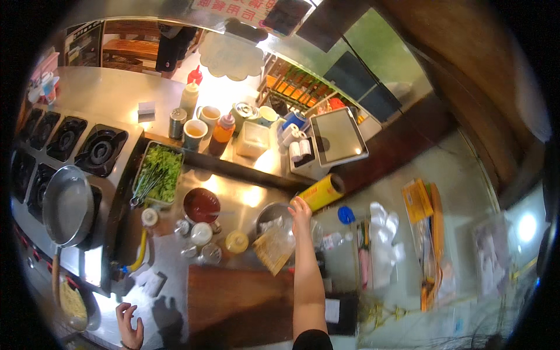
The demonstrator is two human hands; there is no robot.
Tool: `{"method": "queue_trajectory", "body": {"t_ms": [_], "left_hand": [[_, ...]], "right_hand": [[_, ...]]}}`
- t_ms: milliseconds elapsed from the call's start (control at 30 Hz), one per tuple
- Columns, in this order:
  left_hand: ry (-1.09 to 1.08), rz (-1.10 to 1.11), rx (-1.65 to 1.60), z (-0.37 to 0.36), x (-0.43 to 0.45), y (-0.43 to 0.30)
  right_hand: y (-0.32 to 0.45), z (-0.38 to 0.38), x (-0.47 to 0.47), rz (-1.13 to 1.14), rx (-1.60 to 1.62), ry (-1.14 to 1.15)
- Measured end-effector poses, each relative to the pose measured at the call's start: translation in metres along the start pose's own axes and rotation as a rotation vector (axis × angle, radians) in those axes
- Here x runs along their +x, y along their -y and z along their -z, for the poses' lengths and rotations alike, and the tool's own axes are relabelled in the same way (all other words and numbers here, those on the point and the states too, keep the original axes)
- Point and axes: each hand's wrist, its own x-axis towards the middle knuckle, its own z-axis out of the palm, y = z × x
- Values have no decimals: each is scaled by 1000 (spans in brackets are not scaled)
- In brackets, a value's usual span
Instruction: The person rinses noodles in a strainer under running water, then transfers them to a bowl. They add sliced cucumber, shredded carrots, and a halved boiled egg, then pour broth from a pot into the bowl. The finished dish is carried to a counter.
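Note:
My right hand (301,215) reaches forward over the counter, its fingertips at the near end of a yellow roll (321,192) bearing print; whether it grips the roll cannot be told. Just left of that hand, a metal bowl (267,213) holds clear plastic, with a brown packet (273,249) leaning at its front. Low at the left, my left hand (130,326) hovers with bent, parted fingers and nothing in it, casting a shadow on the steel surface. A brown wooden board (240,302) lies between the two arms.
Gas burners (103,148) and a frying pan (68,205) are at the left. Lettuce with tongs fills a metal tray (180,192). Near it stand a pot of red sauce (201,204) and several jars. Sauce bottles, cups and a tablet screen (339,135) line the raised shelf. A person (173,48) stands beyond.

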Motion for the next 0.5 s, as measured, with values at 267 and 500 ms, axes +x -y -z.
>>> {"method": "queue_trajectory", "body": {"t_ms": [267,500], "left_hand": [[-127,-135,232,-50,66,-45],[-66,89,90,-71,100,-109]], "right_hand": [[-30,-42,232,25,238,32],[3,-77,184,498,-143,153]]}}
